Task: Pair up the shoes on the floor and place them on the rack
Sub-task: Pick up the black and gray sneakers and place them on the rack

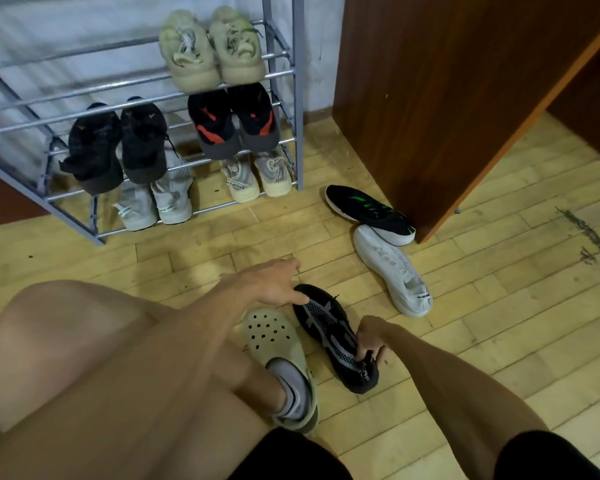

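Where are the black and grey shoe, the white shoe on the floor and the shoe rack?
black and grey shoe (329, 329): head view, patterned upper.
white shoe (391, 268): head view, laced upper.
shoe rack (298, 150): head view, right front post.

The rack (298, 98) is cut off at left; black shoes (142, 140) half-hide a grey pair (172, 199).

Dim, even indoor light gives the wooden floor (499, 306) a yellowish cast. Soft, faint shadows sit under the white shoe (392, 268) and along the base of the brown cabinet (447, 98), whose side is dark. The bars of the rack (298, 98) bow with wide-angle distortion and smear at upper left. The near knee (66, 323) is blurred and soft-edged.
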The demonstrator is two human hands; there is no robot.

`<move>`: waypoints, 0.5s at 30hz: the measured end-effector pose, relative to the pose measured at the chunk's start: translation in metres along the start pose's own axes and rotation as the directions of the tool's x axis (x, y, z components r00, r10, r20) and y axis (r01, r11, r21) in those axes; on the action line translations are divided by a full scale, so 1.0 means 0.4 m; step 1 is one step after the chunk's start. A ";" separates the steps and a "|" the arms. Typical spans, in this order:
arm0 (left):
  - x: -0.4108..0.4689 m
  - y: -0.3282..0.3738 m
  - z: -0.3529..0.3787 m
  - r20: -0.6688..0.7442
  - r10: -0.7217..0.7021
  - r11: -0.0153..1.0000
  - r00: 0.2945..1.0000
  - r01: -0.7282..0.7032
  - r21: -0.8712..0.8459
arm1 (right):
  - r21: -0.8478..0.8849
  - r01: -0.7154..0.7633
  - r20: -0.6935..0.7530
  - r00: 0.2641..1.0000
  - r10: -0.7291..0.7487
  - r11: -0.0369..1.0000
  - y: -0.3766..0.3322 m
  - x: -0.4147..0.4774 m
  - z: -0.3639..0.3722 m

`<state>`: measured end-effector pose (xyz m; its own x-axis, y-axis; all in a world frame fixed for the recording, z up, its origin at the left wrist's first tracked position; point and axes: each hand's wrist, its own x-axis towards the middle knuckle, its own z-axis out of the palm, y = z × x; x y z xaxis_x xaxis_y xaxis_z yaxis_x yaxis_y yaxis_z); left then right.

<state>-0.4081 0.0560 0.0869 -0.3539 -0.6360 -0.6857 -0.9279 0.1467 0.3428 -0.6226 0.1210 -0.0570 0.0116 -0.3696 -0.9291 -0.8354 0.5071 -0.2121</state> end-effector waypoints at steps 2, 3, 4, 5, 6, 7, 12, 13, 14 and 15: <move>-0.017 0.017 -0.004 -0.034 -0.005 0.999 0.999 0.004 -0.052 | 0.060 0.063 -0.030 0.998 -0.061 0.996 -0.025 -0.043 -0.044; -0.027 0.026 -0.008 -0.061 -0.004 0.996 0.998 -0.001 -0.087 | 0.098 0.117 -0.062 0.992 -0.111 0.988 -0.044 -0.067 -0.069; -0.034 0.031 -0.013 -0.085 -0.017 0.991 0.996 0.006 -0.133 | 0.139 0.186 -0.103 0.980 -0.172 0.973 -0.067 -0.094 -0.094; -0.042 0.034 -0.020 -0.104 -0.038 0.980 0.994 0.016 -0.199 | 0.179 0.258 -0.147 0.961 -0.233 0.950 -0.096 -0.127 -0.121; -0.050 0.031 -0.029 -0.109 -0.076 0.955 0.991 0.041 -0.295 | 0.220 0.320 -0.190 0.941 -0.281 0.922 -0.131 -0.161 -0.147; -0.061 0.029 -0.043 -0.115 -0.124 0.907 0.986 0.065 -0.417 | 0.259 0.376 -0.234 0.918 -0.320 0.890 -0.168 -0.197 -0.173; -0.146 0.004 -0.152 -0.176 -0.295 0.629 0.939 0.052 -0.776 | 0.284 0.629 -0.364 0.769 -0.526 0.724 -0.366 -0.358 -0.263; -0.171 -0.002 -0.175 -0.203 -0.308 0.597 0.929 0.023 -0.802 | 0.281 0.670 -0.383 0.735 -0.560 0.688 -0.403 -0.391 -0.272; -0.196 -0.013 -0.199 -0.239 -0.320 0.573 0.917 -0.014 -0.819 | 0.277 0.705 -0.396 0.702 -0.591 0.652 -0.441 -0.428 -0.276; -0.222 -0.025 -0.222 -0.290 -0.334 0.556 0.897 -0.062 -0.829 | 0.263 0.738 -0.407 0.669 -0.623 0.621 -0.479 -0.465 -0.276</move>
<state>-0.3570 0.0440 0.2014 0.0263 -0.8394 -0.5429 -0.3966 -0.5073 0.7651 -0.5254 0.0066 0.1900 0.3045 -0.8794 -0.3659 -0.3657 0.2467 -0.8974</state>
